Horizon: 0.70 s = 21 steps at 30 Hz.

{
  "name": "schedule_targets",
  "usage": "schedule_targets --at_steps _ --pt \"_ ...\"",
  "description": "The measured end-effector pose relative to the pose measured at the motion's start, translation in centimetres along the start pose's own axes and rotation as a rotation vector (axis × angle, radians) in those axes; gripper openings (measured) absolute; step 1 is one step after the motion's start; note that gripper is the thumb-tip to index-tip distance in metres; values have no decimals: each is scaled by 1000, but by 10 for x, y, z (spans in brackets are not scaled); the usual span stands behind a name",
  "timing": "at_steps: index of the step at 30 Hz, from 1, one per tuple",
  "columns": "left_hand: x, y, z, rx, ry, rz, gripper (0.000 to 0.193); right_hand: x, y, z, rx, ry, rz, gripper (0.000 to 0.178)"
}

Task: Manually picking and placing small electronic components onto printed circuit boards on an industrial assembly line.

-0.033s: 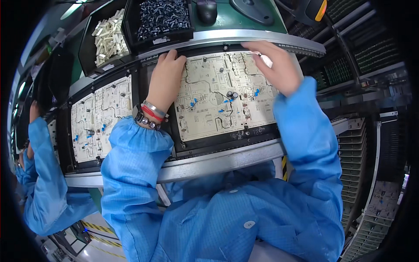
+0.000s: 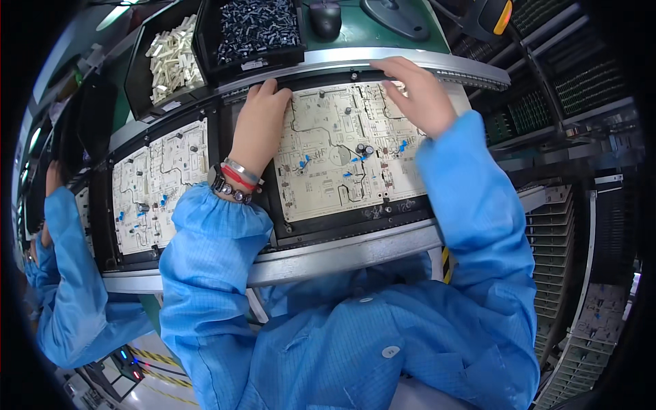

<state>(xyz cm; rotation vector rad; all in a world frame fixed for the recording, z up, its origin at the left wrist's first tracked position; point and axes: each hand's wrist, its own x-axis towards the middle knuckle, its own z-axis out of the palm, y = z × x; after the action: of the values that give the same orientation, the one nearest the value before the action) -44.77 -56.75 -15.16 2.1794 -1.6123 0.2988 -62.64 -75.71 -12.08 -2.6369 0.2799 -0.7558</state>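
1. The large cream-coloured printed circuit board [image 2: 345,154] lies in a black carrier frame [image 2: 342,229] on the grey metal conveyor rail [image 2: 342,253], directly in front of the person.
2. The left hand [image 2: 260,126] rests flat on the left edge of this board, fingers stretched and holding nothing.
3. The right hand [image 2: 417,92] lies on the upper right corner of the board, fingers bent down; I cannot tell if it pinches a part.
4. Some small blue components [image 2: 304,162] and two black cylindrical capacitors [image 2: 364,149] already stand near the middle of the board; many places look still bare, so I judge the filling partly done.
5. Behind the board stand a black bin of white plastic connectors [image 2: 171,58] and a black bin of dark small parts [image 2: 260,27].
6. Left of the board lies a second cream circuit board [image 2: 160,181].
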Motion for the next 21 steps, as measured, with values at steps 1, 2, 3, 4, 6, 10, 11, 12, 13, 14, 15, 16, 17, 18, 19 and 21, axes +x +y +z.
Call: schedule_targets --at_steps 1,2,3,4,6,10,11,12,13,14,15,16,17,18,19,21 --pt "1 -4 3 -40 18 8 21 8 22 19 -44 -23 18 29" --pt "2 -3 4 -34 24 10 21 11 39 38 -86 -47 37 32" --pt "0 0 3 -13 4 4 24 13 39 50 -159 6 19 28" --pt "-2 2 2 7 -16 -2 27 14 42 53 -156 10 8 28" --pt "-9 2 5 28 -39 1 33 11 36 53 -121 68 12 21" --pt "-15 0 7 130 -16 68 42 14 28 52 -120 133 -3 11" --pt "-15 2 7 186 2 79 42 15 27 54 -113 163 -2 12" --pt "-15 3 8 241 18 90 42 14 26 57 -112 166 -4 12" --pt "-13 3 10 215 -2 78 42 13 25 61 -67 162 65 12" --pt "-13 4 8 221 5 80 42 12 20 62 -24 161 128 12" --pt "-11 5 5 228 -25 61 44 12 15 60 -27 170 129 10" --pt "-10 6 2 234 -55 44 46 15 15 54 -29 179 126 10" --pt "-10 4 4 236 -56 49 46 19 19 48 88 40 169 9" --pt "-12 1 7 249 -39 59 44 22 24 41 204 -98 210 11" --pt "-13 -3 7 263 -20 70 42 23 30 31 273 -128 223 16" --pt "-16 -6 2 181 -69 55 42 16 51 7 86 26 187 17"
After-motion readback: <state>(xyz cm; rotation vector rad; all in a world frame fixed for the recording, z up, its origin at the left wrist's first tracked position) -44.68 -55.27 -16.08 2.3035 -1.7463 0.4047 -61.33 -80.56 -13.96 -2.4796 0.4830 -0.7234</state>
